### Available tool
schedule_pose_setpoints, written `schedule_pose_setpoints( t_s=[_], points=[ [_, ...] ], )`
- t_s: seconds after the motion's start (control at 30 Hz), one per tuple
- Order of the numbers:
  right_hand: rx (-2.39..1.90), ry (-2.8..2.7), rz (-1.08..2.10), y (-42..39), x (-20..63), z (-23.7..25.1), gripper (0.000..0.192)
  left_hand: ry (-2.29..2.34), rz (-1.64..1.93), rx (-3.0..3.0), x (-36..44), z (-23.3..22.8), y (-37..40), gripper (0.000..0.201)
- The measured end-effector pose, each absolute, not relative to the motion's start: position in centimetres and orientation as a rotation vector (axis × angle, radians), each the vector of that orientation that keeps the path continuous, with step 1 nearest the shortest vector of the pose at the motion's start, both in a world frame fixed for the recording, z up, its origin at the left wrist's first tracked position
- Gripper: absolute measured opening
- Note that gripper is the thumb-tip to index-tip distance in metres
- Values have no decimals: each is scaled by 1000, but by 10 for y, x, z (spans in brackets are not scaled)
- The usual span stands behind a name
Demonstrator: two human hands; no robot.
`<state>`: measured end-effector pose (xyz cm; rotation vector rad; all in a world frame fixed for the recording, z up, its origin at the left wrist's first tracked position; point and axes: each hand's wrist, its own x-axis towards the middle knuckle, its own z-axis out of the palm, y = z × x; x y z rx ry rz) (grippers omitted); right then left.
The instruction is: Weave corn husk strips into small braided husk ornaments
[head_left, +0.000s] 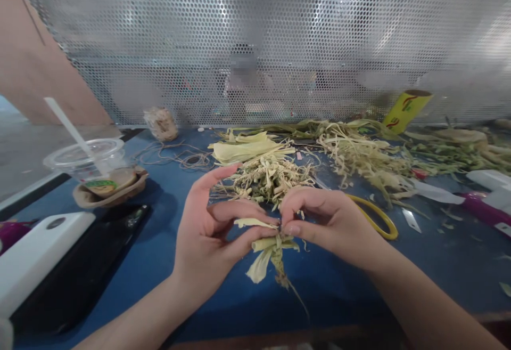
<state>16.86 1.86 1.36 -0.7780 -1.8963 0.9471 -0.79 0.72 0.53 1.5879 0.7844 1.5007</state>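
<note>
My left hand [215, 233] pinches a small corn husk bundle [275, 254] between thumb and fingers, near the front of the table. Pale folded strips and a thin braided tail hang below the grip. From the other side, my right hand [323, 222] closes thumb and forefinger on the bundle's upper part. What lies exactly between those fingertips is hidden. Just behind the hands is a heap of short knotted husk pieces [275, 177], with broad pale husk leaves [247, 150] beyond it. Beside my right hand shows a yellow scissor-like handle loop [389, 227].
A lidded plastic cup [90, 158] with a straw stands at left, behind a black phone-like slab [115, 238] and a white device [43, 254]. Loose twine [179, 155] lies farther back. Shredded husks [359, 158], a yellow tube [407, 110] and a purple-and-white tool [483, 209] occupy the right.
</note>
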Motion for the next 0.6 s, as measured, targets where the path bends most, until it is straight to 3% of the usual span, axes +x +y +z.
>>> schedule_pose_setpoints(
  t_s=[0.27, 0.4, 0.6],
  points=[
    [-513, -1962, 175, 15, 168, 14, 11, 698, 1634, 1630, -6, 5, 8, 56],
    [-498, -1950, 201, 15, 167, 12, 9, 658, 1669, 1671, -8, 4, 7, 55],
    [-585, -1832, 486, 17, 163, 10, 6, 569, 1672, 1698, -8, 4, 8, 53]
  ],
)
